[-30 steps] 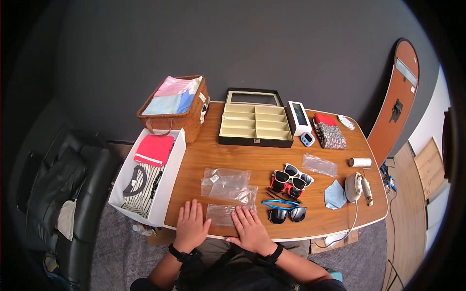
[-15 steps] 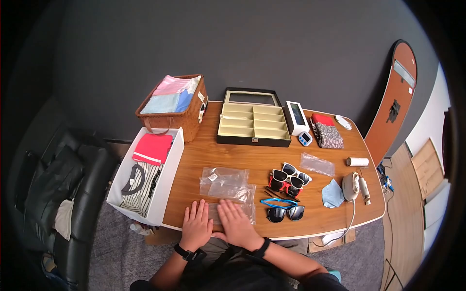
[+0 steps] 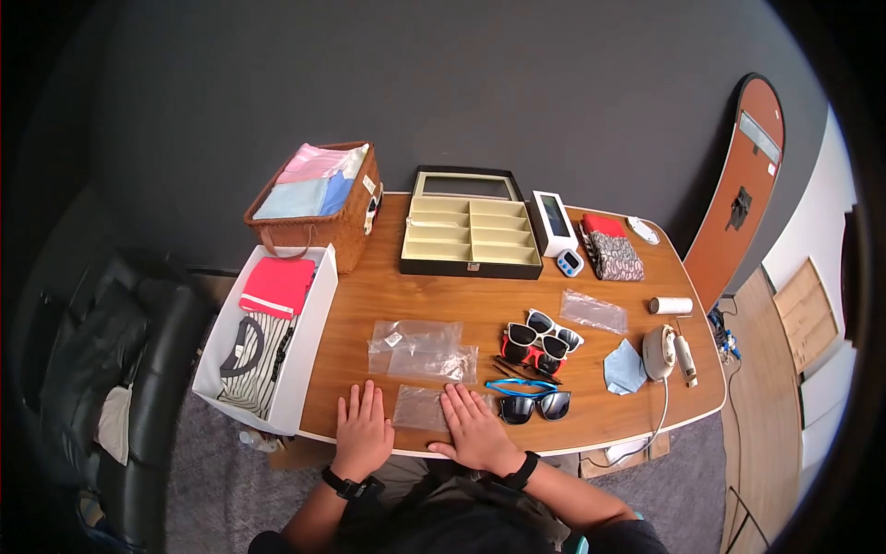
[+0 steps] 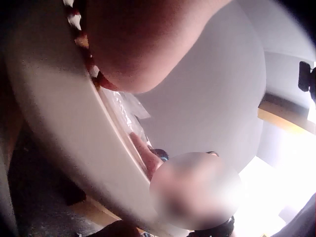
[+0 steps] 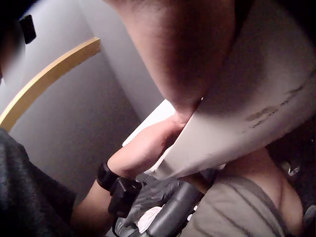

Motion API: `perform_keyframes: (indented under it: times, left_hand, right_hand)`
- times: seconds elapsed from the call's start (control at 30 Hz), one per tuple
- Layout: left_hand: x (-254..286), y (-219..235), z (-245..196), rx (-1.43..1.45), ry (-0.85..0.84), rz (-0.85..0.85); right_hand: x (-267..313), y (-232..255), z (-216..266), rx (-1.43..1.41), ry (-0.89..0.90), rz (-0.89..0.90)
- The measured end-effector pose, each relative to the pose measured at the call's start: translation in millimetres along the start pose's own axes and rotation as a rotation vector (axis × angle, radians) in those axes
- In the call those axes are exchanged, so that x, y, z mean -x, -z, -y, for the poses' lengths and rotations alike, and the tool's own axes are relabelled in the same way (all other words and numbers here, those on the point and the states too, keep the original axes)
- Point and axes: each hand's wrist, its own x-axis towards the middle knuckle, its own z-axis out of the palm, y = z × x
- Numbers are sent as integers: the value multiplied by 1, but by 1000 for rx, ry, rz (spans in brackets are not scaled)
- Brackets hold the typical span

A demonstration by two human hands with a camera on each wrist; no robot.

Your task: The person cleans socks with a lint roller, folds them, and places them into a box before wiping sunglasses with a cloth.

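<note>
Left grip [image 3: 364, 436]: flat, empty, at near edge of wood-grained tabletop [image 3: 369, 291]
Right grip [image 3: 480, 432]: fingers straight, touching rectangular clear plastic sleeve [image 3: 418, 408]

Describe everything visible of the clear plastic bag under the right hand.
The clear plastic bag is see-through, thin and film-like, with faint creases and glints; the brown tabletop shows through it. It lies flat near the table's front edge, nearer the person than the other clear bags. The spread fingers of the right hand rest over its right part, hiding it. The left hand lies beside its left edge; whether the thumb touches it is unclear.
</note>
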Motion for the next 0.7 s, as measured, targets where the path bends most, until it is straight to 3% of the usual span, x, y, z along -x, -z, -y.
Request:
perform_keyframes:
  times: [0.03,0.1,0.23,0.43,0.53,0.6,0.7]
  left_hand:
    - [-3,1,-6,-3,-4,-4]
    - [-8,3,-19,205,-189,-81]
    - [-9,-4,-34,134,-342,-52]
    - [-8,0,-32,151,-336,-25]
    - [-6,-3,-28,215,-332,-16]
    - [-10,-6,-23,357,-295,6]
    - [-14,-2,-13,618,-185,-20]
  right_hand:
    - [-1,0,-1,2,-2,-5]
    - [-1,-2,-2,-54,13,-22]
    - [2,0,-4,-54,54,-18]
    - [22,11,0,-51,-49,11]
    - [19,17,14,67,-180,123]
    - [11,15,23,-107,-32,-19]
    - [7,6,30,-82,13,-8]
